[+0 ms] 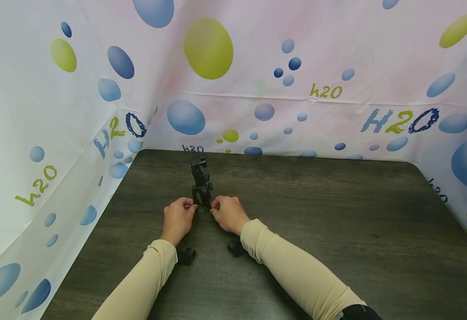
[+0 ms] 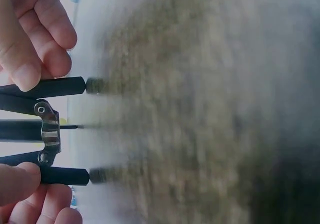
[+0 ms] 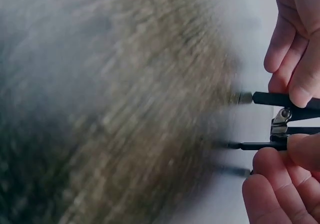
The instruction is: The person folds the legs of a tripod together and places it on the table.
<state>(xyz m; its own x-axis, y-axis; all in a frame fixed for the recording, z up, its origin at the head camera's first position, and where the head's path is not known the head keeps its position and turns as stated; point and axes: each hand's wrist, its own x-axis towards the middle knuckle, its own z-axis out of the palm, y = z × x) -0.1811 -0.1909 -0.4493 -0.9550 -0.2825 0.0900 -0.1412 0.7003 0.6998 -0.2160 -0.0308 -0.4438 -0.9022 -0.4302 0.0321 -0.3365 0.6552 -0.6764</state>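
A small black tripod (image 1: pixel 201 178) stands upright at the back left of the dark table, its feet down at the wood. My left hand (image 1: pixel 179 218) pinches one tripod leg (image 2: pixel 65 176) between thumb and fingers. On the other side, my right hand (image 1: pixel 230 213) pinches another leg (image 3: pixel 265 146). The legs are spread apart, with a metal hinge bracket (image 2: pixel 50 134) between them in the left wrist view. Their rubber tips (image 3: pixel 245 98) blur against the tabletop. In both wrist views the tripod's upper part lies out of frame.
The dark wood-grain table (image 1: pixel 337 231) extends far to the right. White sheeting (image 1: pixel 257 26) with blue and green dots closes off the back and both sides. Small black devices sit by the left wrist (image 1: pixel 186 256) and the right wrist (image 1: pixel 235 248).
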